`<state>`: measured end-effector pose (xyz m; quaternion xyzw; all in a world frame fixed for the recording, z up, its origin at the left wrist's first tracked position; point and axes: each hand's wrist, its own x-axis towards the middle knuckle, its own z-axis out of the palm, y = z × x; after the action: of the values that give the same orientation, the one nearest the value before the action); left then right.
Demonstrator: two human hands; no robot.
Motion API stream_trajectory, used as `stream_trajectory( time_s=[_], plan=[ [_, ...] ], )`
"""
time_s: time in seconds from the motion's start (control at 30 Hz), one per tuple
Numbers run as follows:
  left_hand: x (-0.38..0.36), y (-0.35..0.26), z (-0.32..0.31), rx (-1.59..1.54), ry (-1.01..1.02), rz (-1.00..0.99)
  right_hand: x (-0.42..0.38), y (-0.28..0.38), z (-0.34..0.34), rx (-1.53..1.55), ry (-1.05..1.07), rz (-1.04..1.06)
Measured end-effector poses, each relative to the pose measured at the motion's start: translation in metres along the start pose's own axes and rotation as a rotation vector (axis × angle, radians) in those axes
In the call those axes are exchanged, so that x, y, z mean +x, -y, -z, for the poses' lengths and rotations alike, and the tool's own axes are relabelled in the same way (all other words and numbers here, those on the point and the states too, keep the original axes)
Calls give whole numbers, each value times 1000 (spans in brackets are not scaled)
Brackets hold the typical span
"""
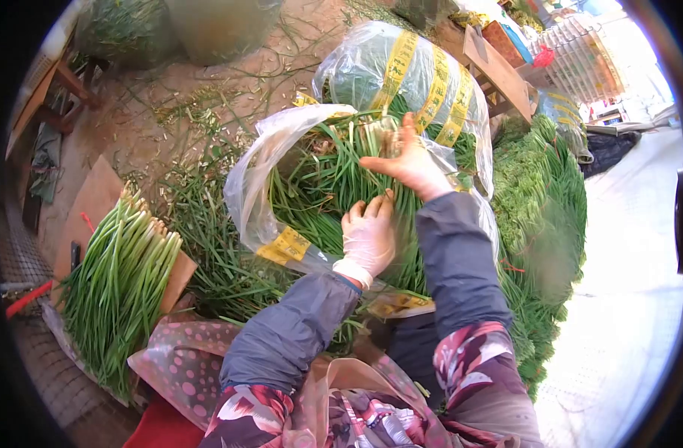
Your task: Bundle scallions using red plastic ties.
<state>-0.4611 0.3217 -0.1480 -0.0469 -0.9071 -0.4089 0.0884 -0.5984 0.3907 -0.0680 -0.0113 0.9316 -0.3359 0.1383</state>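
Garlic chives (pixel 323 175) lie packed in a clear plastic bag (pixel 256 160) with yellow printed tape, its mouth turned back toward me. My left hand (pixel 369 237), in a thin whitish glove, rests on the leaves, its fingers stretched forward and slightly apart. Farther up and to the right, my right hand (pixel 410 166) is held with thumb spread wide from the fingers, beside the pale stem ends of a bunch at the top of the opening. Some right fingertips are hidden by that bunch.
At left, a trimmed chive bunch (pixel 125 272) lies on a wooden board (pixel 69 235) near a dark-handled knife (pixel 75 254). Stacked chives (pixel 528 209) line my right side. Loose leaves (pixel 214 224) litter the floor. A wooden stool (pixel 69 86) stands at upper left.
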Motion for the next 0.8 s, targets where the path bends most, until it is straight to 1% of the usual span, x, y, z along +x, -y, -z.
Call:
stream_trajectory(
  time_s=[0.07,0.13,0.17,0.2,0.23,0.27,0.3,0.33,0.37,0.4,0.47,0.53,0.6,0.63,0.67,0.73,0.77,0.8],
  plan=[
    [2,4,15,27,29,-3,26,-24,-11,-77,-60,-98],
    [8,10,48,51,-43,-4,25,-40,0,118,-77,-30],
    [12,16,61,89,-152,0,11,-39,7,318,-155,78],
    [17,20,73,126,-260,4,-15,-18,25,446,-135,17],
    [23,21,82,99,-376,-36,-27,-25,33,555,-143,20],
    [29,18,87,120,-412,-70,-37,-33,42,665,-151,24],
    [34,15,85,93,-394,-123,-43,-43,46,663,-158,22],
    [39,10,81,66,-376,-175,-47,-56,48,756,-156,42],
    [42,5,70,-35,-366,-267,-52,-63,50,851,-155,64],
    [45,0,58,-97,-317,-333,-57,-70,52,852,-162,64],
    [53,-5,36,-156,-228,-367,-63,-76,56,937,-34,66],
    [62,3,9,-151,-112,-183,-62,-84,53,986,-35,47],
    [67,11,4,-44,144,-113,-57,-80,49,1054,-147,44],
    [70,12,2,-21,257,-80,-47,-88,50,961,-137,2],
    [70,12,-1,-17,262,-80,-34,-96,51,967,-139,-2],
    [66,10,-9,41,240,-71,-13,-103,52,861,-48,-188],
    [64,10,-14,57,220,-71,-5,-102,53,784,45,-138],
    [62,11,-19,60,224,-72,2,-100,50,788,45,-140]
  ],
)
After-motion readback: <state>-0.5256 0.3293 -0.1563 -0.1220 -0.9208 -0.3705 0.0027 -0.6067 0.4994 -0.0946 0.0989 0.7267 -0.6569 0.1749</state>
